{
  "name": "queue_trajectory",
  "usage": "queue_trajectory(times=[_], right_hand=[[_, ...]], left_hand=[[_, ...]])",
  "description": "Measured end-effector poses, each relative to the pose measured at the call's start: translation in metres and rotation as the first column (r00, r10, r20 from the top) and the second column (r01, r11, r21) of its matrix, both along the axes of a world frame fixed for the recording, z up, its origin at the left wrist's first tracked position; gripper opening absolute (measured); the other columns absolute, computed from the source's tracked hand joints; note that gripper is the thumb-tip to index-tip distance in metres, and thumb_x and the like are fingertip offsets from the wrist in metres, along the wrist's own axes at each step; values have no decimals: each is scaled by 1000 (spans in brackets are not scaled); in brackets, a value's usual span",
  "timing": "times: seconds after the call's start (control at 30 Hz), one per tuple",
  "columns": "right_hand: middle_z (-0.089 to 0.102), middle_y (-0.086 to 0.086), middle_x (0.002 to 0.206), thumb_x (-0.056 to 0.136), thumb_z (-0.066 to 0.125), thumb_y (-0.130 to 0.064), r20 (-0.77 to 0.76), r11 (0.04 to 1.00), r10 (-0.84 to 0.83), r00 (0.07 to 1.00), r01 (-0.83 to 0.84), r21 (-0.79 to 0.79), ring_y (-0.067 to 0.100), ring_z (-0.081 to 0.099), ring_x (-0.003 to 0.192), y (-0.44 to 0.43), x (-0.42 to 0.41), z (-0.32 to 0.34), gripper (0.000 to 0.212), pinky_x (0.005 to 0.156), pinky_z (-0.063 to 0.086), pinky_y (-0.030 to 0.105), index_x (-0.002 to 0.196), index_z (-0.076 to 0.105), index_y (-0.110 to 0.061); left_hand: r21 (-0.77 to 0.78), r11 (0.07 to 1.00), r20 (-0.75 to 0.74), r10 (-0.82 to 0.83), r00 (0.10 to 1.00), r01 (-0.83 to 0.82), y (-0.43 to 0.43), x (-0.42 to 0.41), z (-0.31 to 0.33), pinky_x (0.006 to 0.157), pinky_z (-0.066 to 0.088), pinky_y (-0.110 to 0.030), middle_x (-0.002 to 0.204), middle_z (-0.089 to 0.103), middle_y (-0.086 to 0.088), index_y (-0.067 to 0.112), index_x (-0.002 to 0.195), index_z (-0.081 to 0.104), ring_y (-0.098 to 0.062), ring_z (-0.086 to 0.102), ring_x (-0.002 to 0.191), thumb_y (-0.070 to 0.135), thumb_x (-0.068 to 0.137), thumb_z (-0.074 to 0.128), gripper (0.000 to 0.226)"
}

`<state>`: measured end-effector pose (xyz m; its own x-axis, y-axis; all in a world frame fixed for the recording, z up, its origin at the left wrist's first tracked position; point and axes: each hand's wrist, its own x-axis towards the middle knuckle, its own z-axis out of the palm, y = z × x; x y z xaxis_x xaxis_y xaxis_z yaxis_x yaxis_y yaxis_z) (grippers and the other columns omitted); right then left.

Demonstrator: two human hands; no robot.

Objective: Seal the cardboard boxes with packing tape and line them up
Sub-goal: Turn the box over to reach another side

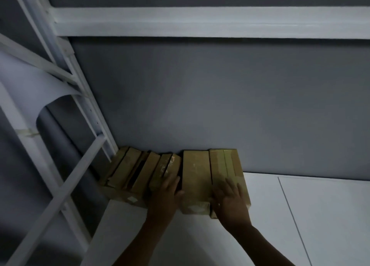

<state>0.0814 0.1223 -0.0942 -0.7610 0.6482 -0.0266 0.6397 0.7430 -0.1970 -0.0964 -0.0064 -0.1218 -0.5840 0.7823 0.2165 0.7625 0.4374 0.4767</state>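
Lining up the row of boxes at the surface's far left corner, you have your left hand flat on a middle box, right hand on the rightmost box, fingers straight, gripping nothing. Push evenly, closing gaps, keeping front faces flush.

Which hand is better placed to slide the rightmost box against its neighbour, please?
Right. The right hand lies flat on the rightmost box, so it could probably slide it over. The left hand rests on a box further left, beyond the middle box.
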Motion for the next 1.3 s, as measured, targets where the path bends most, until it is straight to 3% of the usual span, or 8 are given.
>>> queue_trajectory(times=[0.17, 0.27, 0.4, 0.57, 0.73, 0.87, 1.0, 1.3], right_hand=[[31, 5, 153, 92, 14, -55, 88, 973, 230, 969, -225, -56, 25, 20, 144, -5, -44, 8, 67, 117, 10, 43, 143, 40, -21], [18, 5, 158, 74, -7, -61, 128, 961, 274, 953, -267, -65, 24, 10, 146, -4, -60, 4, 91, 117, 7, 43, 148, 26, -22], [18, 3, 158, 68, -10, -62, 149, 961, 276, 950, -267, -77, 23, 10, 146, -3, -63, 1, 95, 117, 7, 41, 148, 26, -23], [14, 1, 159, 99, 31, -46, 168, 968, 245, 955, -231, -102, 19, 8, 147, -1, -60, 2, 55, 118, 7, 39, 149, 23, -24], [31, 4, 152, 90, 12, -60, 128, 974, 210, 969, -196, -117, 22, 23, 143, -3, -64, -1, 67, 115, 23, 42, 141, 39, -24], [52, 2, 136, 84, -7, -72, 41, 970, 143, 989, -132, -203, 16, 39, 132, -8, -63, -5, 91, 110, 31, 39, 129, 53, -20], [49, 7, 138, 96, 45, -46, -212, 913, -61, 975, -31, -407, 21, 47, 125, -38, -59, 34, 53, 102, 37, 28, 137, 46, -13], [42, -5, 146, 88, 53, -55, -534, 723, -507, 677, -3, -690, 16, 40, 132, -86, -53, 77, 62, 109, 34, 38, 143, 38, -30]], left_hand=[[-89, 981, 219, 186, 958, -171, -3, -28, 7, 98, 40, -34, 148, 33, -9, 21, 150, 25, -26, 47, 126, 47, 92, 53, 70], [-171, 962, 166, 240, 957, -212, 3, -32, -5, 103, 36, -37, 149, 33, -12, 20, 151, 20, -28, 39, 132, 60, 84, 56, 86], [-177, 932, 70, 333, 940, -317, 11, -35, -23, 100, 38, -43, 145, 42, -14, 15, 147, 34, -33, 42, 130, 71, 73, 60, 96], [-161, 930, 194, 357, 914, -330, 12, -37, -26, 100, 37, -38, 139, 44, -12, 22, 149, 28, -31, 44, 126, 64, 71, 68, 97], [-123, 938, 273, 347, 897, -325, -3, -36, -19, 97, 44, -39, 132, 51, -12, 20, 146, 32, -30, 50, 118, 56, 65, 72, 97], [-62, 947, 291, 320, 901, -316, -29, -28, -3, 98, 45, -39, 138, 47, -8, 19, 145, 31, -26, 47, 123, 59, 64, 71, 98], [64, 950, 221, 284, 933, -304, -58, -21, 27, 99, 46, -38, 141, 43, -6, 20, 145, 31, -24, 45, 126, 58, 68, 68, 93], [61, 994, 125, 79, 989, -87, -110, -7, 107, 83, 40, -25, 131, 48, -6, 22, 135, 47, -25, 50, 116, 39, 66, 76, 77]])
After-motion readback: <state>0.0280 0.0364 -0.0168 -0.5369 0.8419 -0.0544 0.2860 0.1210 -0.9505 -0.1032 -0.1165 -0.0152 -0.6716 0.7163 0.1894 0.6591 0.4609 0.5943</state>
